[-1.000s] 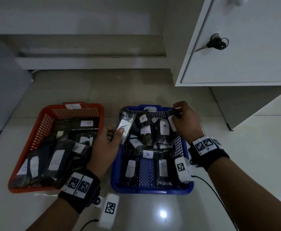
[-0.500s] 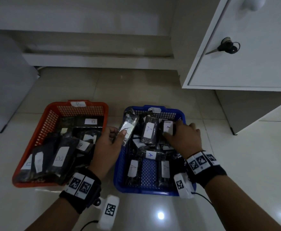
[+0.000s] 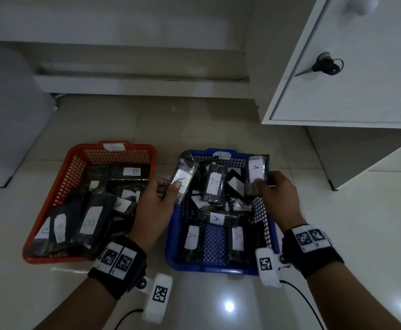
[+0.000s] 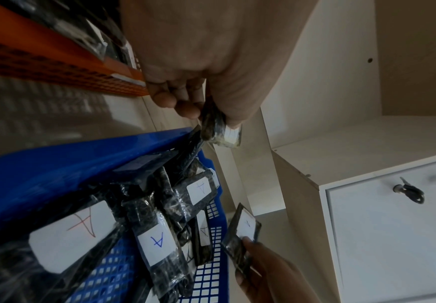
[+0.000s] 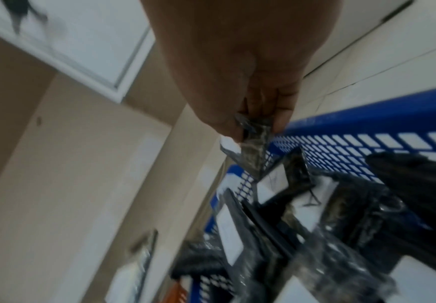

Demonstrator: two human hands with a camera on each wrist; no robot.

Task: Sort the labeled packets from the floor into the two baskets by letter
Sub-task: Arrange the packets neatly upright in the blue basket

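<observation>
Two baskets stand side by side on the floor. The orange basket (image 3: 75, 167), tagged B, holds several dark packets with B labels. The blue basket (image 3: 174, 225) holds several dark packets labelled A. My left hand (image 3: 163, 189) pinches a dark packet labelled A (image 3: 183, 178) over the blue basket's left rim; the left wrist view shows this packet (image 4: 219, 129) between thumb and fingers. My right hand (image 3: 266, 184) pinches another packet labelled A (image 3: 256, 172) upright over the blue basket's far right corner. In the right wrist view that packet (image 5: 253, 147) hangs from the fingertips.
A white cabinet door (image 3: 361, 67) with a key in its lock (image 3: 323, 65) hangs open over the floor at the right. A low white shelf edge (image 3: 135, 84) runs along the back. A grey object (image 3: 6, 120) stands at the left. Glossy tiled floor (image 3: 218, 303) lies in front.
My right hand went down among the packets in the blue basket, then lifted one labelled A up at the far right corner. The left hand kept its packet at the same place.
</observation>
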